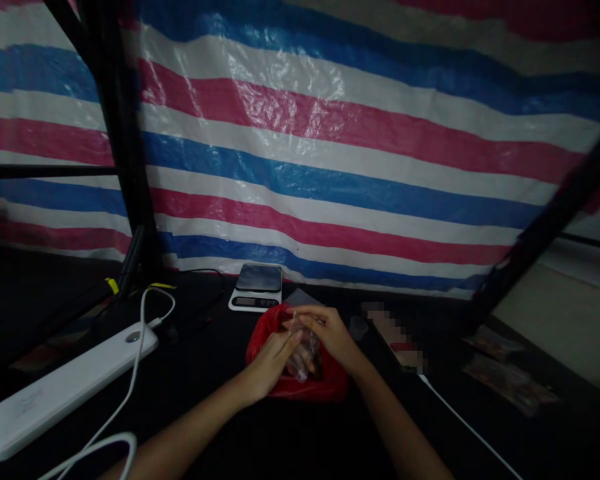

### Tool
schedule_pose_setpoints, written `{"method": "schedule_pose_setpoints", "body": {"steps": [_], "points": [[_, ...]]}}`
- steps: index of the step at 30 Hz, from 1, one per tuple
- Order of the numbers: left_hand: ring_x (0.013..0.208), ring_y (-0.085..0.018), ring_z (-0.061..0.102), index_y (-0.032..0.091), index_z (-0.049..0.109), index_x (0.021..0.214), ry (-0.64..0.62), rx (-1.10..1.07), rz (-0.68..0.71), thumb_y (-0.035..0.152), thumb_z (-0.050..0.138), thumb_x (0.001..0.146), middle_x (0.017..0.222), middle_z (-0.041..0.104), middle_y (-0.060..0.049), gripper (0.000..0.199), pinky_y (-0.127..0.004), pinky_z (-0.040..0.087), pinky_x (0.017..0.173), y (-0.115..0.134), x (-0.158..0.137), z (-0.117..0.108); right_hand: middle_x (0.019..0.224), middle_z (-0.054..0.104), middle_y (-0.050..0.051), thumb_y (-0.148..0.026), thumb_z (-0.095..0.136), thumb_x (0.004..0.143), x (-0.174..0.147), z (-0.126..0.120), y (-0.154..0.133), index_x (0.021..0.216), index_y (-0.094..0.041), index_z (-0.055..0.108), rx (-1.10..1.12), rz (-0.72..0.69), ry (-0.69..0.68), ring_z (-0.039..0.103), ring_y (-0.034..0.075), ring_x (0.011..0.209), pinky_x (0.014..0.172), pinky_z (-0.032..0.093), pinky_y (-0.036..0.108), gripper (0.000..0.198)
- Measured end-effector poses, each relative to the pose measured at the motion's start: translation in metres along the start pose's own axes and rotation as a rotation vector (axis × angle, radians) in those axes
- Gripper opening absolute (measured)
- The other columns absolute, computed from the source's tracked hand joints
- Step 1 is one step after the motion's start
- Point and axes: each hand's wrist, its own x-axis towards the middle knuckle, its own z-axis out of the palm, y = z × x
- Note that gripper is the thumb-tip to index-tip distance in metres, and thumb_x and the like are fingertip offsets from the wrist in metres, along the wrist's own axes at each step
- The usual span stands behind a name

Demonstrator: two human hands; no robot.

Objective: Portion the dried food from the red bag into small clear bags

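Black tabletop (200, 413): under our red plastic bag (334, 388).
Left hand (266, 371): pinching the clear plastic bag (301, 371) on its left.
Right hand (333, 331): closed on its right, equally near.
Clear plastic bag: between our hands, over the red plastic bag, long axis roughly near-to-far.
Digital scale (258, 280): behind the red plastic bag, leftward.

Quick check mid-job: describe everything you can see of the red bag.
The red bag looks like thin, glossy plastic, crumpled around its rim. It sits on the black table, mouth open and facing up, just nearer than the white scale. The left hand and right hand hold a clear plastic bag over its opening. They hide much of its inside, and whether they touch its rim is unclear.
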Motion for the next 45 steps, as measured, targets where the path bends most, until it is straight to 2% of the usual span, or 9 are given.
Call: {"method": "schedule_pose_setpoints", "body": {"steps": [3,7,12,17,23,28,32,40,45], "points": [[0.062,-0.016,0.061,0.010,0.063,0.075,-0.004,-0.035,-0.024,0.047,0.031,0.085,0.063,0.065,-0.007,0.050,-0.025,0.047,0.064,0.007,-0.001,-0.003,0.082,0.070,0.005,-0.032,0.062,0.069,-0.001,-0.011,-0.007,0.093,-0.017,0.067,-0.029,0.020,0.004,0.065,0.020,0.077,0.071,0.050,0.032,0.029],[0.054,-0.015,0.058,0.011,0.061,0.085,0.100,-0.055,-0.005,0.048,0.033,0.084,0.059,0.063,-0.004,0.047,-0.025,0.046,0.055,0.005,0.003,-0.010,0.078,0.070,0.005,-0.030,0.066,0.063,-0.002,-0.023,-0.009,0.088,-0.016,0.068,-0.110,0.043,0.068,0.064,0.020,0.071,0.066,0.050,0.031,0.029],[0.051,-0.013,0.052,0.012,0.058,0.061,0.120,0.119,0.029,0.047,0.035,0.084,0.055,0.058,-0.002,0.047,-0.022,0.038,0.051,-0.003,0.008,-0.013,0.063,0.067,0.004,-0.032,0.063,0.066,0.002,-0.029,-0.001,0.078,-0.014,0.070,-0.200,0.029,0.169,0.060,0.014,0.053,0.052,0.045,0.024,0.023],[0.055,-0.013,0.048,0.014,0.055,0.064,0.246,0.201,0.050,0.045,0.035,0.084,0.059,0.055,0.000,0.042,-0.022,0.037,0.054,-0.007,0.006,-0.014,0.066,0.066,0.001,-0.042,0.047,0.079,-0.002,-0.034,-0.004,0.110,-0.018,0.058,-0.304,0.060,0.019,0.051,0.008,0.038,0.041,0.038,0.020,0.041],[0.066,-0.014,0.051,0.017,0.052,0.082,0.469,0.344,0.151,0.040,0.037,0.085,0.073,0.057,0.000,0.028,-0.022,0.037,0.063,-0.005,0.006,-0.018,0.063,0.067,0.000,-0.039,0.056,0.074,-0.009,-0.021,0.000,0.069,-0.018,0.066,-0.568,0.071,-0.202,0.058,0.012,0.052,0.050,0.040,0.020,0.023],[0.064,-0.013,0.052,0.019,0.047,0.087,0.501,0.302,0.183,0.039,0.044,0.082,0.069,0.056,0.002,0.021,-0.021,0.037,0.063,-0.002,0.006,-0.021,0.059,0.065,0.000,-0.038,0.053,0.076,-0.009,-0.018,0.007,0.071,-0.016,0.064,-0.547,0.082,-0.225,0.058,0.011,0.052,0.050,0.039,0.019,0.025],[0.055,-0.010,0.048,0.018,0.047,0.077,0.516,0.230,0.256,0.037,0.043,0.083,0.059,0.050,0.005,0.020,-0.020,0.035,0.056,0.000,0.007,-0.023,0.057,0.063,-0.001,-0.037,0.058,0.072,-0.009,-0.019,0.011,0.069,-0.016,0.063,-0.546,0.065,-0.302,0.056,0.011,0.052,0.049,0.037,0.019,0.022],[0.037,-0.006,0.036,0.017,0.042,0.062,0.683,-0.040,0.243,0.039,0.053,0.076,0.043,0.043,0.008,0.028,-0.017,0.028,0.041,0.001,0.014,-0.036,0.053,0.055,-0.004,-0.038,0.052,0.075,-0.003,-0.020,0.011,0.070,-0.017,0.056,-0.354,0.094,-0.059,0.051,0.009,0.037,0.038,0.033,0.018,0.023],[0.035,-0.005,0.036,0.016,0.043,0.060,0.796,-0.040,0.272,0.041,0.055,0.073,0.047,0.051,0.006,0.031,-0.016,0.027,0.039,-0.001,0.019,-0.063,0.052,0.056,-0.004,-0.041,0.050,0.074,0.016,-0.061,0.013,0.072,-0.016,0.056,-0.491,0.077,0.108,0.045,0.007,0.030,0.033,0.029,0.018,0.026]]}}
